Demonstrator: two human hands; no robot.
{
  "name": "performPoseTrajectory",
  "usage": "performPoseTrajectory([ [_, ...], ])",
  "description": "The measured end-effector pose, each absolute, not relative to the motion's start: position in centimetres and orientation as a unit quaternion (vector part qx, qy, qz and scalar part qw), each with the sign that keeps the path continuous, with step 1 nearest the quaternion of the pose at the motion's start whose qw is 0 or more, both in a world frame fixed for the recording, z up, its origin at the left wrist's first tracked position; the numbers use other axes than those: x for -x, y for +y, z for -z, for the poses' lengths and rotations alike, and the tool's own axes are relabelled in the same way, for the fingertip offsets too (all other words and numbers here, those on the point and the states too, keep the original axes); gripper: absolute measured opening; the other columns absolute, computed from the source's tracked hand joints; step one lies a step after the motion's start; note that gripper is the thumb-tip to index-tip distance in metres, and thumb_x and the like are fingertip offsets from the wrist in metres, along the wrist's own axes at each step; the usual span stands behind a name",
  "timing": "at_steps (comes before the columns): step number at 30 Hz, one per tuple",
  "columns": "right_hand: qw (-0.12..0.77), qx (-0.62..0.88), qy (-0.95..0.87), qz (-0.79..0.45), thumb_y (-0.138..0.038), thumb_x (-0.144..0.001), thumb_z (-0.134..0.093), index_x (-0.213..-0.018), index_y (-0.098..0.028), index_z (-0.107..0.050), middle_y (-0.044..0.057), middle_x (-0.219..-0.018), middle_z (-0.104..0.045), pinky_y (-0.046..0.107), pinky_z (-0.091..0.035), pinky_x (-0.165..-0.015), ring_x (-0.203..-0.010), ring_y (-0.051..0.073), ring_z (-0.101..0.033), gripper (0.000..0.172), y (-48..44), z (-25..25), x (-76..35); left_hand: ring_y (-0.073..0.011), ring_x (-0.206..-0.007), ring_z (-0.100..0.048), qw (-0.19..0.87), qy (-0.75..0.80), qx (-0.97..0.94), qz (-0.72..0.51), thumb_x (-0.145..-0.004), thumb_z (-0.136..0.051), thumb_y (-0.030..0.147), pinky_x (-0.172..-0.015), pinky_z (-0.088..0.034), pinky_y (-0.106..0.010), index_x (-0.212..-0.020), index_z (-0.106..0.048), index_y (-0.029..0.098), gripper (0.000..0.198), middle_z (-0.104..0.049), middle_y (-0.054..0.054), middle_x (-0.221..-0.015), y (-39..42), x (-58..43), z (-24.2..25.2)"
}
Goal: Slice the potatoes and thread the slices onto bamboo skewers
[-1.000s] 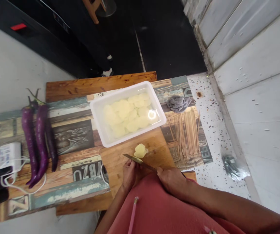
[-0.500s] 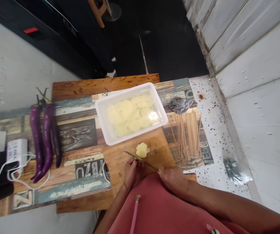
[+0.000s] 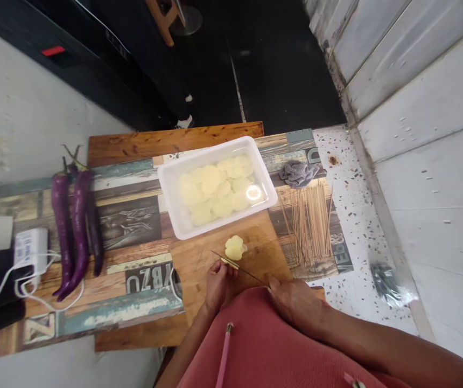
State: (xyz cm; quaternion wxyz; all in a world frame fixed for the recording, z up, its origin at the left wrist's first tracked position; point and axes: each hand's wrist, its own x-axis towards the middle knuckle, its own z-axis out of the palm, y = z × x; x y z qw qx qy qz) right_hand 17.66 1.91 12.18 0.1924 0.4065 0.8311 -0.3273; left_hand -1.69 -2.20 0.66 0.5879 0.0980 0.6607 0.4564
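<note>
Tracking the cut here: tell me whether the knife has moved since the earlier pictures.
Yes: the knife has shifted slightly rightward over the board.

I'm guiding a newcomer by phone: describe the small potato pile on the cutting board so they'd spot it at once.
On the patterned table, find the white tub of potato slices; the wooden cutting board is at its near side. There, just beyond the knife, lies the small potato pile, pale yellow and loose on wood, unlike the tub's slices.
</note>
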Motion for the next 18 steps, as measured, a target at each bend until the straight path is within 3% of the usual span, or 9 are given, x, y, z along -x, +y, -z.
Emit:
performPoseTrajectory([
  [18, 0.204, -0.403, 0.833, 0.319, -0.013, -0.081, -0.039, -0.088, -0.015, -0.056, 0.004, -0.060, -0.064, 0.025, -0.024, -0.040, -0.051, 0.016, -0.060, 0.019, 1.37, -11.83, -18.43, -0.0081, -0.042, -0.042, 0.597, 0.658, -0.112, -0.445, -0.070, -0.058, 0.033, -0.045, -0.034, -0.021, -0.048, -0.040, 0.017, 0.032, -0.041, 0.004, -0.043, -1.91, 1.82, -0.86],
])
